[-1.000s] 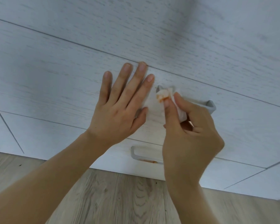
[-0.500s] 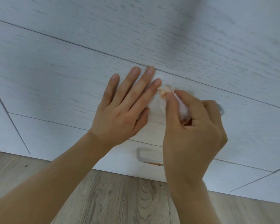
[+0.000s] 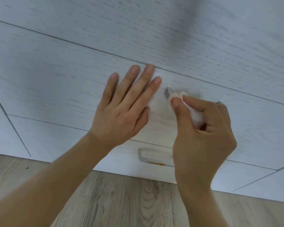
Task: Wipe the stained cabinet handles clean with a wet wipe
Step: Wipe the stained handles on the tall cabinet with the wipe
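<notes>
Left hand (image 3: 121,115) flat on drawer front (image 3: 56,82), right hand (image 3: 202,136) pinching wet wipe (image 3: 195,115) on handle (image 3: 167,94)

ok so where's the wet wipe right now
In the head view, right of centre: the right hand pinches the wet wipe against the upper drawer handle, just right of the left hand lying flat on the drawer front.

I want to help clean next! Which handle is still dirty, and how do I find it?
Look at the white wood-grain cabinet front, then go down to the lowest drawer, just above the wooden floor. Its grey handle sits below the right hand, which partly hides it. Unlike the upper handle being wiped, it has orange stains along its bottom edge.
</notes>
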`<action>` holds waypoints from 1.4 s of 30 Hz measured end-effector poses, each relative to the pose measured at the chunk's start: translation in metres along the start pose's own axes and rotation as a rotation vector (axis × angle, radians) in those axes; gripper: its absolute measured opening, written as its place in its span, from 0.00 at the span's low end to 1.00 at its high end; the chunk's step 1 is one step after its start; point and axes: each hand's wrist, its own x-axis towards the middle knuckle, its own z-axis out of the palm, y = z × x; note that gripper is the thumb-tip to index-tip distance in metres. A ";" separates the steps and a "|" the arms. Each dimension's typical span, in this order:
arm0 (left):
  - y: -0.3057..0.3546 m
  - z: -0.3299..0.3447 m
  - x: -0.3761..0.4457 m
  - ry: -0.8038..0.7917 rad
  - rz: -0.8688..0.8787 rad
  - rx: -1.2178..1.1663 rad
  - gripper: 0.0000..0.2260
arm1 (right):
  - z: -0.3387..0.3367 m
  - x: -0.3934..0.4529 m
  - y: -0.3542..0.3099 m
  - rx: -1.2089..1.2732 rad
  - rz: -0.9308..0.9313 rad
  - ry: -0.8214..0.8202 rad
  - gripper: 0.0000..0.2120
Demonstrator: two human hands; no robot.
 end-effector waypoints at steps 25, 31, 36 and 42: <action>0.010 -0.003 -0.004 -0.050 -0.056 -0.049 0.27 | -0.036 0.008 0.015 0.375 0.608 0.146 0.07; 0.016 -0.011 -0.061 -0.230 -0.027 -0.102 0.29 | -0.056 -0.028 0.043 0.278 0.758 0.051 0.04; 0.020 -0.013 -0.114 -0.366 0.039 -0.135 0.31 | -0.063 -0.063 0.073 0.138 0.882 -0.064 0.03; 0.024 -0.002 -0.134 -0.383 0.058 -0.138 0.31 | -0.053 -0.088 0.087 0.177 0.940 -0.113 0.05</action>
